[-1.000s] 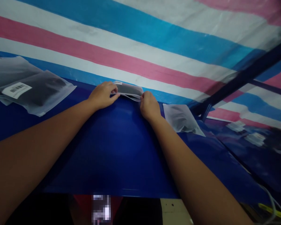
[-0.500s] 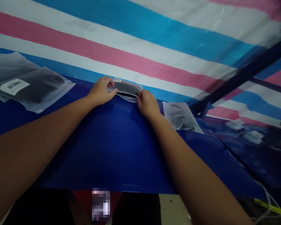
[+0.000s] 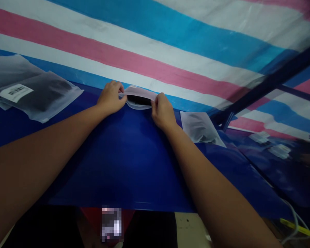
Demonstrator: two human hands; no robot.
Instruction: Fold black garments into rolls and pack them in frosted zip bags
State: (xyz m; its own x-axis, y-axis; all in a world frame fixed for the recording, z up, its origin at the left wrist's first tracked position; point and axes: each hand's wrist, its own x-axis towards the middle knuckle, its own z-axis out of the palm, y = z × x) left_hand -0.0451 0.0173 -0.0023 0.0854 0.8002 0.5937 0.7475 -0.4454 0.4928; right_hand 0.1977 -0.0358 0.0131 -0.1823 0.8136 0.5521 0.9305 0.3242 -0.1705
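At the back of the blue table (image 3: 119,158), a frosted plastic zip bag (image 3: 142,91) is held between my two hands with its mouth gaping toward me. Something black (image 3: 139,100) shows inside the opening. My left hand (image 3: 111,98) pinches the bag's left edge between thumb and fingers. On the other side, my right hand (image 3: 163,111) grips the right edge, its fingers curled closed. A small piece of white label shows at the bag's far end.
To the left lie frosted bags, the top bag (image 3: 45,94) with dark contents and a barcode label (image 3: 16,93). Another frosted bag (image 3: 200,127) rests right of my right forearm. Striped sheeting (image 3: 134,58) hangs behind the table, beside a dark blue frame bar (image 3: 268,79).
The bag's mouth has spread wider, its upper side lifting so more of the black inside shows. Both hands have stayed nearly in place on its edges.
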